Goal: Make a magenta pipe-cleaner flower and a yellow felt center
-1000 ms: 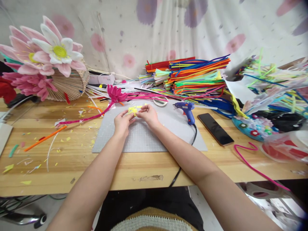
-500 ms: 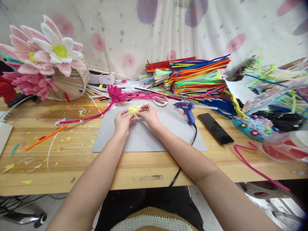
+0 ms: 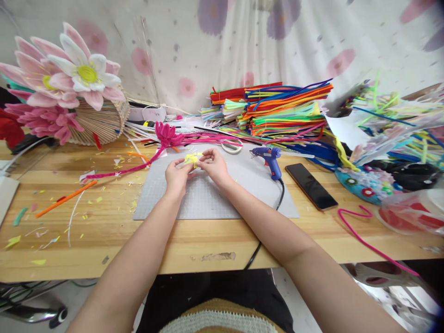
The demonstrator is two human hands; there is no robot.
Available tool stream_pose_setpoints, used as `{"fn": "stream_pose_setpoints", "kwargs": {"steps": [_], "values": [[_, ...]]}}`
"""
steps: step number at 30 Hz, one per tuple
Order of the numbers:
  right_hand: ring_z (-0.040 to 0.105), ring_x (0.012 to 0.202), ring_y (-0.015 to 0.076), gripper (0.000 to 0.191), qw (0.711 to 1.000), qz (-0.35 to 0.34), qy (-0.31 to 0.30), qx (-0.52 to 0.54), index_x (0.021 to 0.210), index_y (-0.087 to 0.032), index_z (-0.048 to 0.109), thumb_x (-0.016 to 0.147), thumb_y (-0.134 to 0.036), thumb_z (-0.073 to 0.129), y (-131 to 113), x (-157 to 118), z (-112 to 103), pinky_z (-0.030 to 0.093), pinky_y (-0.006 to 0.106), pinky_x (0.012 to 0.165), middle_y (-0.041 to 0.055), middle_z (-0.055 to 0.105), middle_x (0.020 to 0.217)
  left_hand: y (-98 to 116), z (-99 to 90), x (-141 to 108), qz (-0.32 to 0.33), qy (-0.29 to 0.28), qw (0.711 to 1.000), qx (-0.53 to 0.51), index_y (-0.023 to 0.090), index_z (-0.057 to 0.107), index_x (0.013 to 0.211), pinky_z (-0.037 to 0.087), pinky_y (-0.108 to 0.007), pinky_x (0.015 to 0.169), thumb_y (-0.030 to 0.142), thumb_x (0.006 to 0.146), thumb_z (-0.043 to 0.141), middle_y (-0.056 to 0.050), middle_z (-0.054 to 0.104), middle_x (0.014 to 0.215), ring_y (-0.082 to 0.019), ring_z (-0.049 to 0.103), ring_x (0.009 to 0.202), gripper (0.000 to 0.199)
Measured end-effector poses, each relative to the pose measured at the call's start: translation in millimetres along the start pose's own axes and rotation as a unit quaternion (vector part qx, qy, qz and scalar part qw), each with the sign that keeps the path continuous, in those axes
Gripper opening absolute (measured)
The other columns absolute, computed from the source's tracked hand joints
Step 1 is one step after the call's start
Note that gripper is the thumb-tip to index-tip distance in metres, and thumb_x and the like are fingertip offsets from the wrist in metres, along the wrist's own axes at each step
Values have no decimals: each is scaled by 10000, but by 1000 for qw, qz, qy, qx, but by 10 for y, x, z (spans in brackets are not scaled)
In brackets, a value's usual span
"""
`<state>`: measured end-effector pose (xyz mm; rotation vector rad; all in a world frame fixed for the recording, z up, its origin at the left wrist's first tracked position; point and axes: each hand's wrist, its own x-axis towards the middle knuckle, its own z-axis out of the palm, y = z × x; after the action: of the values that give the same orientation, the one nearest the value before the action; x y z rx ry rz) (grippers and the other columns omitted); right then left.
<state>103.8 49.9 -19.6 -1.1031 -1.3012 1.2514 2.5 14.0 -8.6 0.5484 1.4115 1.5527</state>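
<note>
Between my fingertips is a small bunch of yellow strips (image 3: 191,159), its exact shape too small to make out. My left hand (image 3: 177,175) pinches it from the left side. On its right side the fingers of my right hand (image 3: 212,165) are closed together, thumb and forefinger touching it. Both hands are just above the grey cutting mat (image 3: 208,203). Behind and left of them lies a magenta pipe-cleaner flower (image 3: 167,135) with a long twisted stem. A white-handled pair of scissors (image 3: 231,147) rests at the mat's back edge.
A blue glue gun (image 3: 270,159) lies on the mat's right, its black cord running to the table's front edge. Beside it is a phone (image 3: 310,186). Pipe-cleaner bundles (image 3: 287,106) are stacked behind. Scraps and an orange pipe cleaner (image 3: 65,199) lie left; a flower basket (image 3: 100,122) stands back left.
The fingers of my right hand have shifted very slightly around the yellow strips. My left hand and the things on the table look the same.
</note>
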Motion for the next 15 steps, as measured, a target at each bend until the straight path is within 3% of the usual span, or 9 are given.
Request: {"fn": "stream_pose_setpoints", "kwargs": {"steps": [10,15], "values": [[534,560,67,364,999,8,11,-36,814,-195,403,568,-182,671,66,49,-9,463,252,611,-63,513,711,17,8,-25,-17,-31,999,-15,118,489,927,531,-279,567,96,650,652,-58,645,697,-164,650,626,322],[545,573,73,353,998,13,10,-55,807,-196,398,580,-190,668,68,47,4,477,262,629,-61,516,708,-16,-1,-1,6,-25,1000,12,129,485,947,532,-264,539,92,630,665,-44,641,704,-163,652,646,367]]}}
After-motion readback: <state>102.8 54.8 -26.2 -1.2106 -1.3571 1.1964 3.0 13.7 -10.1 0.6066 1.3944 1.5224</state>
